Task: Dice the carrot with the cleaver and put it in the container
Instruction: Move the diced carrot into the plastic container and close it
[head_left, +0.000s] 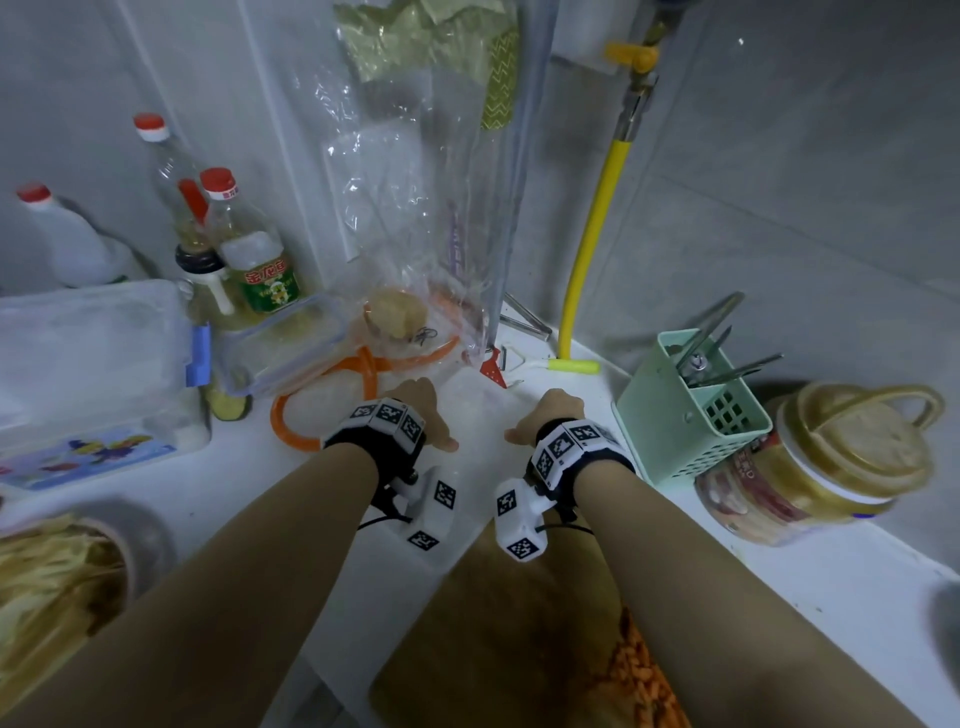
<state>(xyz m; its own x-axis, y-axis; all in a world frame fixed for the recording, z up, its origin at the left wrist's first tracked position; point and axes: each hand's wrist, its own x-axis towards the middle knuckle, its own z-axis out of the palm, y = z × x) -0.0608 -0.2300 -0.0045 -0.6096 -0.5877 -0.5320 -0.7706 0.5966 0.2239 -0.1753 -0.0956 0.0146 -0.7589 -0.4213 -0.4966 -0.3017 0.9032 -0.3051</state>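
Observation:
A clear plastic container (480, 415) stands on the white counter just beyond the wooden cutting board (493, 623). My left hand (423, 410) holds its left side and my right hand (553, 413) holds its right side. Both thumbs point inward, and the fingers drop out of sight over the far side. Diced carrot (641, 670) lies in a heap on the right part of the board, partly hidden by my right forearm. No cleaver is in view.
A green utensil caddy (691, 415) and a lidded jar (821, 467) stand at the right. Lidded plastic boxes (93, 353), oil bottles (249, 260) and an orange hose (363, 374) are at the left. A hanging plastic bag (415, 208) is straight ahead. A bowl of shredded food (57, 582) is at the near left.

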